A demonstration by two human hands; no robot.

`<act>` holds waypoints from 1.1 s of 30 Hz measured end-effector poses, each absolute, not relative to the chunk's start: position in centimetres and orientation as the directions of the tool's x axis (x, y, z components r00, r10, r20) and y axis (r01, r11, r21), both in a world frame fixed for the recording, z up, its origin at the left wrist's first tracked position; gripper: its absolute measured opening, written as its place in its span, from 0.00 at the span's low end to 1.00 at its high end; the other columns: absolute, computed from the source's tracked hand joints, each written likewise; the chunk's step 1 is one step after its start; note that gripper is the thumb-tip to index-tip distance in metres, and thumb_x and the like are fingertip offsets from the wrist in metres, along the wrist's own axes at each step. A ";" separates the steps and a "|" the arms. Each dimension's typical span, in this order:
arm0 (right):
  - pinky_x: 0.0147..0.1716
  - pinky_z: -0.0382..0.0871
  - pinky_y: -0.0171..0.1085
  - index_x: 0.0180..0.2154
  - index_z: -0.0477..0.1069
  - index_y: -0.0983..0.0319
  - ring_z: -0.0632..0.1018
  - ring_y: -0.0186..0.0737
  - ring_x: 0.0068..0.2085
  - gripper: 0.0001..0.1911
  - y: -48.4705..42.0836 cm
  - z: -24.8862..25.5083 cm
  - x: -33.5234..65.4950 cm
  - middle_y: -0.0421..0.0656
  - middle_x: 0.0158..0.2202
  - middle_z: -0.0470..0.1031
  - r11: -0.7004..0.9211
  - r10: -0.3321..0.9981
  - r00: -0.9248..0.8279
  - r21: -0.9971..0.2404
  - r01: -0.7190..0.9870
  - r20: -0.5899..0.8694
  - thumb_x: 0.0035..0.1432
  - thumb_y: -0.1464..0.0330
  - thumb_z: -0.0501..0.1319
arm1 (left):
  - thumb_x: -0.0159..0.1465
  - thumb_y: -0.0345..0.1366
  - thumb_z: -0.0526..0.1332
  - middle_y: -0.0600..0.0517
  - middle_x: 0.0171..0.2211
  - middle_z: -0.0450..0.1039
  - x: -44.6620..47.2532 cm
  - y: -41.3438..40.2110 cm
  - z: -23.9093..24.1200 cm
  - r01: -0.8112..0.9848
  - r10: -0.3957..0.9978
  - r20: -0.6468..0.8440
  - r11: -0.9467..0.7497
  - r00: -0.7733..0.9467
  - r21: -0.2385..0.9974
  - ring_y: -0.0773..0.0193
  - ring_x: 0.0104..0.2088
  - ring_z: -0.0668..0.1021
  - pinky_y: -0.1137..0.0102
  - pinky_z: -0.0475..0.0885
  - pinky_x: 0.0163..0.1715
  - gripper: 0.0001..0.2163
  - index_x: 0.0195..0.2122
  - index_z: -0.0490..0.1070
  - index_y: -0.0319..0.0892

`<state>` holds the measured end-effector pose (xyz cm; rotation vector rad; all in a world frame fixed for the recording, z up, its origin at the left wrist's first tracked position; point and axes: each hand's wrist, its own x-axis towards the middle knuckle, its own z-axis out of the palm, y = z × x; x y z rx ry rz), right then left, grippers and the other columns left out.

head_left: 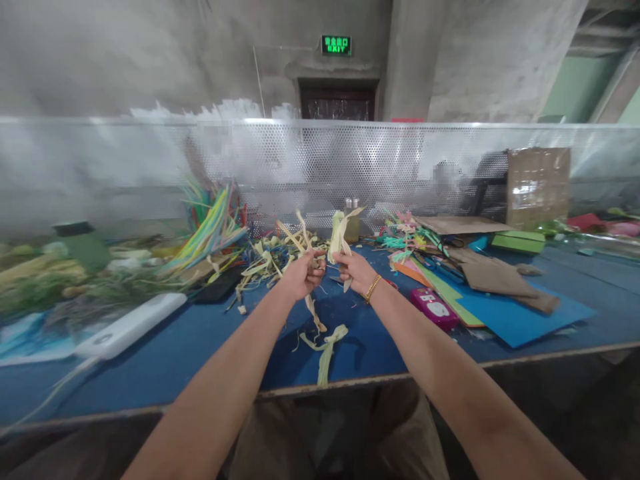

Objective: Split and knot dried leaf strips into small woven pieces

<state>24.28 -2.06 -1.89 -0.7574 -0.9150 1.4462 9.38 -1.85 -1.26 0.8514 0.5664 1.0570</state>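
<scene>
Both my hands are raised above the blue table (210, 333), close together. My left hand (302, 275) is closed around pale leaf strips (314, 313) that hang down from it toward the table. My right hand (354, 268), with a gold bracelet at the wrist, pinches a folded pale green leaf piece (340, 239) that sticks upward. Another loose leaf strip (327, 347) lies on the table near the front edge, below my hands.
A heap of leaf strips (273, 257) and colourful straws (213, 223) lie behind my hands. A white power bank (133, 325) is at left, a pink box (434, 307), coloured paper sheets (505, 313) and a cardboard box (539, 183) at right. A perforated metal screen (400, 167) backs the table.
</scene>
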 end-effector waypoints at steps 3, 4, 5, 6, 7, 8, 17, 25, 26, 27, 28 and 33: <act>0.10 0.46 0.25 0.27 0.64 0.63 0.54 0.20 0.13 0.13 -2.1 -1.7 24.4 0.30 0.15 0.59 0.017 0.995 -0.075 -0.872 -0.490 0.062 0.41 0.71 0.68 | 0.62 0.35 0.54 0.51 0.23 0.68 9.4 -1.8 -1.3 -0.473 0.929 -0.052 0.234 0.367 0.850 0.71 0.18 0.71 0.81 0.61 0.12 0.08 0.40 0.68 0.39; 0.10 0.46 0.25 0.28 0.65 0.63 0.54 0.20 0.13 0.13 -2.0 -1.7 24.5 0.30 0.16 0.60 0.019 0.996 -0.069 -0.870 -0.493 0.060 0.41 0.71 0.68 | 0.62 0.34 0.55 0.49 0.25 0.71 9.4 -1.8 -1.3 -0.464 0.932 -0.067 0.238 0.355 0.853 0.68 0.21 0.74 0.78 0.67 0.15 0.08 0.40 0.68 0.39; 0.09 0.46 0.25 0.28 0.65 0.64 0.54 0.20 0.13 0.13 -2.0 -1.6 24.6 0.30 0.16 0.60 0.022 0.996 -0.061 -0.868 -0.497 0.060 0.41 0.71 0.68 | 0.61 0.32 0.55 0.47 0.27 0.73 9.5 -1.8 -1.3 -0.459 0.934 -0.083 0.247 0.348 0.853 0.65 0.25 0.77 0.74 0.72 0.20 0.08 0.40 0.69 0.39; 0.09 0.47 0.25 0.28 0.65 0.64 0.54 0.20 0.13 0.13 -2.0 -1.6 24.7 0.30 0.16 0.61 0.027 0.997 -0.053 -0.865 -0.501 0.062 0.40 0.71 0.69 | 0.61 0.31 0.56 0.46 0.29 0.74 9.5 -1.9 -1.3 -0.456 0.932 -0.103 0.264 0.349 0.850 0.63 0.28 0.78 0.70 0.75 0.25 0.08 0.40 0.70 0.38; 0.09 0.47 0.25 0.28 0.65 0.64 0.54 0.20 0.13 0.14 -1.9 -1.5 24.8 0.30 0.16 0.61 0.034 0.997 -0.048 -0.863 -0.503 0.067 0.39 0.71 0.69 | 0.60 0.30 0.56 0.45 0.30 0.75 9.5 -1.9 -1.4 -0.451 0.925 -0.123 0.288 0.360 0.845 0.62 0.30 0.79 0.67 0.76 0.29 0.07 0.39 0.70 0.38; 0.09 0.47 0.25 0.28 0.65 0.64 0.54 0.20 0.13 0.14 -1.9 -1.5 24.9 0.30 0.16 0.61 0.043 0.996 -0.046 -0.863 -0.503 0.076 0.39 0.71 0.69 | 0.60 0.29 0.56 0.44 0.30 0.76 9.5 -2.0 -1.4 -0.444 0.916 -0.144 0.314 0.375 0.839 0.61 0.30 0.79 0.66 0.76 0.32 0.07 0.39 0.71 0.37; 0.08 0.46 0.25 0.25 0.69 0.66 0.58 0.23 0.14 0.12 -2.2 -1.3 25.4 0.35 0.14 0.63 0.090 0.987 -0.092 -0.923 -0.373 0.134 0.39 0.70 0.70 | 0.61 0.29 0.57 0.41 0.31 0.77 9.4 -2.9 -1.0 -0.278 0.800 -0.239 0.445 0.550 0.851 0.61 0.28 0.79 0.68 0.76 0.29 0.10 0.43 0.71 0.34; 0.11 0.48 0.27 0.23 0.69 0.64 0.55 0.24 0.15 0.11 -2.1 -1.1 25.7 0.30 0.12 0.53 0.250 0.968 0.090 -0.936 -0.247 0.235 0.39 0.66 0.68 | 0.63 0.32 0.55 0.37 0.37 0.76 9.0 -3.5 -0.2 -0.232 0.790 -0.239 0.430 0.565 0.873 0.58 0.31 0.80 0.67 0.76 0.29 0.11 0.43 0.72 0.35; 0.12 0.48 0.27 0.23 0.69 0.64 0.55 0.24 0.15 0.11 -2.1 -1.1 25.7 0.30 0.12 0.53 0.258 0.966 0.093 -0.937 -0.237 0.242 0.39 0.65 0.68 | 0.63 0.32 0.55 0.37 0.37 0.76 9.0 -3.6 -0.2 -0.219 0.785 -0.242 0.429 0.570 0.877 0.58 0.31 0.80 0.67 0.76 0.29 0.11 0.43 0.72 0.35; 0.12 0.48 0.27 0.23 0.69 0.64 0.54 0.24 0.15 0.11 -2.1 -1.1 25.7 0.30 0.12 0.52 0.264 0.964 0.094 -0.935 -0.235 0.248 0.39 0.65 0.68 | 0.63 0.32 0.55 0.37 0.37 0.76 9.0 -3.7 -0.2 -0.204 0.777 -0.243 0.427 0.581 0.881 0.58 0.31 0.80 0.67 0.76 0.28 0.11 0.43 0.71 0.35; 0.12 0.48 0.28 0.23 0.68 0.64 0.54 0.24 0.15 0.12 -2.1 -1.1 25.7 0.30 0.12 0.52 0.270 0.962 0.096 -0.932 -0.240 0.254 0.39 0.65 0.68 | 0.62 0.32 0.55 0.37 0.37 0.76 9.0 -3.7 -0.3 -0.189 0.765 -0.243 0.428 0.597 0.884 0.58 0.31 0.80 0.67 0.76 0.29 0.11 0.44 0.71 0.35; 0.11 0.46 0.28 0.22 0.66 0.63 0.52 0.24 0.15 0.12 -2.2 -1.0 25.5 0.29 0.11 0.50 0.264 0.965 0.087 -0.915 -0.306 0.249 0.38 0.66 0.69 | 0.61 0.31 0.58 0.37 0.38 0.75 9.2 -3.6 -0.8 -0.175 0.715 -0.232 0.446 0.660 0.878 0.60 0.31 0.79 0.68 0.76 0.31 0.11 0.44 0.70 0.34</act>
